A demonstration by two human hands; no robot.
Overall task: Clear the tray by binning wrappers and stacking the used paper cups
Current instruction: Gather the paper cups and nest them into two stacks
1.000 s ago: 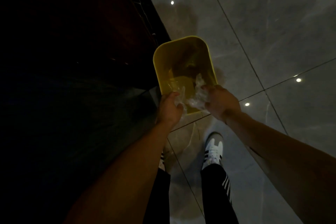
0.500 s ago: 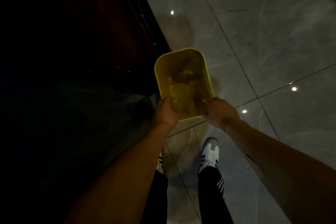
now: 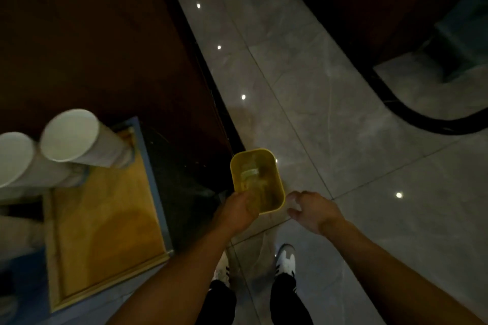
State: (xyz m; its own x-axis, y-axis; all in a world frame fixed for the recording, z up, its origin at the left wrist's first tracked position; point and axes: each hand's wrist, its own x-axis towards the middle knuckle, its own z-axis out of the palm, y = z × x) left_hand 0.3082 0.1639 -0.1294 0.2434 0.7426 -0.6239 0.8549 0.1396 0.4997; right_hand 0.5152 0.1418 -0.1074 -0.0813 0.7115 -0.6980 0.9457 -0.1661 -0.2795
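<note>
Yellow bin (image 3: 257,179) stands on tiled floor (image 3: 330,92), just beside dark desk edge (image 3: 211,92); crumpled wrappers (image 3: 249,174) lie inside. We see left hand (image 3: 236,212) over bin's near-left rim, fingers curled, whether gripping rim we cannot tell. Right hand (image 3: 311,210) just beside near-right corner, fingers loosely apart, empty. Two white paper cups (image 3: 70,136) stand on wooden tray (image 3: 105,219) at desk's near edge. Open floor right of bin; our shoes (image 3: 286,261) near.

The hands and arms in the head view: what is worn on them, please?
Nothing shows on them. The left hand and right hand are bare, without gloves, and no ring or watch can be made out in the dim light. Both forearms are bare; no sleeves reach into view.
</note>
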